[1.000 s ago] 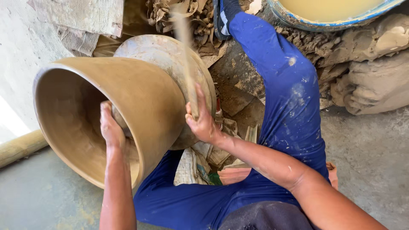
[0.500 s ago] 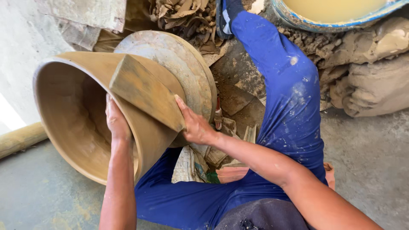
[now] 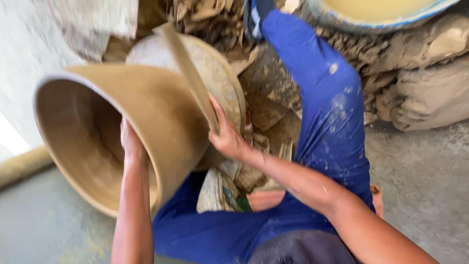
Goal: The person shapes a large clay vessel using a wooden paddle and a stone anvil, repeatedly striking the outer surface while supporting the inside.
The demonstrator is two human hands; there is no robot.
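Observation:
A large wide-mouthed clay pot (image 3: 146, 112) lies on its side across my lap, its mouth facing left. My left hand (image 3: 131, 144) reaches inside and presses against the inner wall. My right hand (image 3: 225, 137) grips a flat wooden paddle (image 3: 188, 76), whose blade lies on the pot's outer wall. The pot's rounded base (image 3: 220, 78) points to the back right. My legs are in blue trousers (image 3: 327, 112).
Piles of dry clay scraps (image 3: 215, 14) and grey clay lumps (image 3: 430, 93) lie at the back and right. A blue-rimmed basin (image 3: 381, 14) of yellowish liquid stands at the top right. Concrete floor (image 3: 425, 186) spreads on the right; a pale pipe (image 3: 22, 164) lies at left.
The paddle was raised and blurred, then came down flat on the pot's wall; now it lies edge-on against the wall. The view has shifted and blurred. My left hand stays inside.

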